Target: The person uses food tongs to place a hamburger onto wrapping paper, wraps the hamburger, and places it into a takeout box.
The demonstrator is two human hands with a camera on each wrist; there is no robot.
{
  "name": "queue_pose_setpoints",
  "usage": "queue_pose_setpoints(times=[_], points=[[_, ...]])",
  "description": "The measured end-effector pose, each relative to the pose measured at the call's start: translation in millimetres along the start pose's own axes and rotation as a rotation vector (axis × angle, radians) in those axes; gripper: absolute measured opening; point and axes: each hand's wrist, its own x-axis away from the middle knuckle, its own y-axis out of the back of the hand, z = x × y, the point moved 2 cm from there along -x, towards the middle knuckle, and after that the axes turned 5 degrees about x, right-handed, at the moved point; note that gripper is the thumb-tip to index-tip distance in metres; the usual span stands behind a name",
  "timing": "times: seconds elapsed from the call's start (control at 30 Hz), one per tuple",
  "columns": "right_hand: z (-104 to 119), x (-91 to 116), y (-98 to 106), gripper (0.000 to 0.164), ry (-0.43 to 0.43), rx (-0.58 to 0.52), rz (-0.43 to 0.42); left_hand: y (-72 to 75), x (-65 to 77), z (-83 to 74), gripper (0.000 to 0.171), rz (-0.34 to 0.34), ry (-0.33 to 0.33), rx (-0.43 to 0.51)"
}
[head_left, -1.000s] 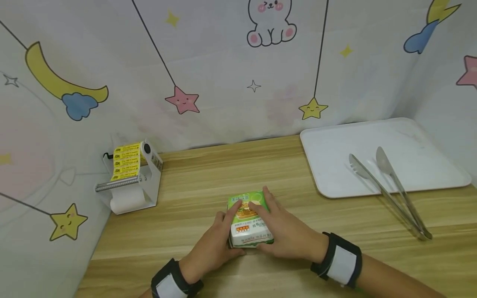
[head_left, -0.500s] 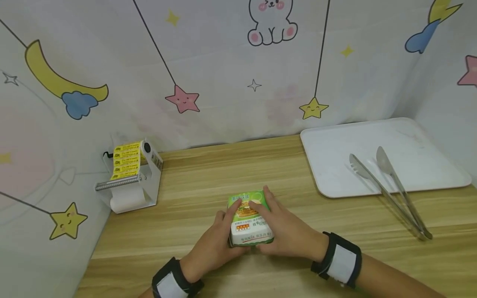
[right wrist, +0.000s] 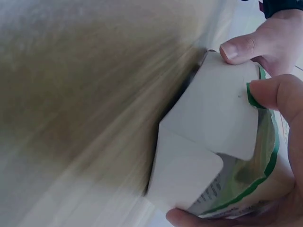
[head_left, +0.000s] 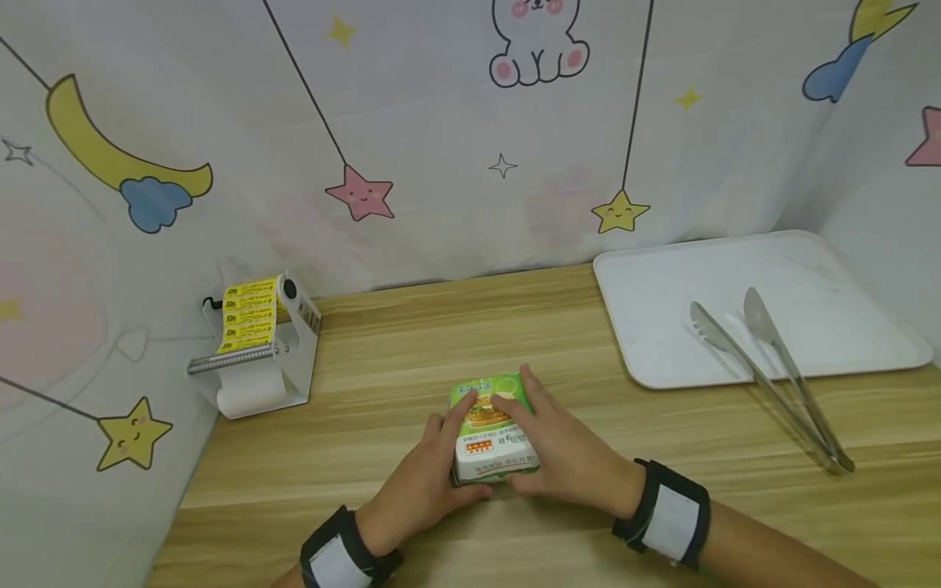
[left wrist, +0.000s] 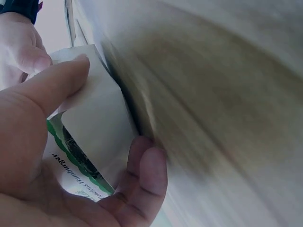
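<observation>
A green and white hamburger box (head_left: pixel 491 453) sits on the wooden table in front of me, a burger printed on its top. My left hand (head_left: pixel 422 469) grips its left side, and my right hand (head_left: pixel 569 457) holds the opposite side. Both index fingers rest on the printed top. In the left wrist view, the left thumb presses the plain white near face of the box (left wrist: pixel 99 113), while the other fingers curl round its side. Loose-edged white flaps (right wrist: pixel 208 109) show on that face in the right wrist view, the right thumb at their edge.
At the left stands a label dispenser (head_left: pixel 297 359) with a roll of yellow labels (head_left: pixel 248 314). A white tray (head_left: pixel 662 343) lies at the back right, with steel tongs (head_left: pixel 790 384) across its front edge. A printed curtain (head_left: pixel 441 245) closes off the back.
Both hands stay on the box, which has tipped and shifted very slightly. The left thumb has moved a little along the near side. The head view has shifted slightly.
</observation>
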Motion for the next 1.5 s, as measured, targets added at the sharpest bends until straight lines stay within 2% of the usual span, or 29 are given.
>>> queue_pose_setpoints(times=[0.1,0.3,0.53,0.67,0.87,1.0,1.1,1.23,1.5], points=[[1,0,-2,0.090,0.004,0.011,-0.016,-0.5,-0.2,0.2,0.118,-0.009,-0.003,-0.003],[0,1,-8,0.092,0.016,0.118,-0.006,-2.8,-0.1,2.0,0.118,-0.005,-0.002,-0.030],[-3,-3,2,0.088,0.031,0.031,0.025,-1.4,-1.1,2.0,0.120,-0.017,0.018,0.002],[-2,-3,5,0.087,0.046,0.012,0.018,-0.6,-0.4,1.1,0.119,-0.019,0.027,0.033],[-2,-2,6,0.082,0.029,-0.019,-0.011,-2.4,-1.0,0.4,0.120,-0.044,0.011,0.031],[-1,-2,7,0.080,0.016,0.006,-0.011,-3.3,-0.5,-0.3,0.121,-0.045,0.002,0.012],[0,-1,5,0.092,0.024,0.059,0.031,-3.4,0.2,-0.6,0.119,-0.039,-0.003,-0.006],[0,0,2,0.100,0.036,0.100,0.055,-3.4,0.5,-0.7,0.119,-0.037,-0.005,-0.011],[-4,0,1,0.093,0.033,0.075,0.011,-2.3,-1.6,-1.9,0.118,-0.032,0.019,0.016]])
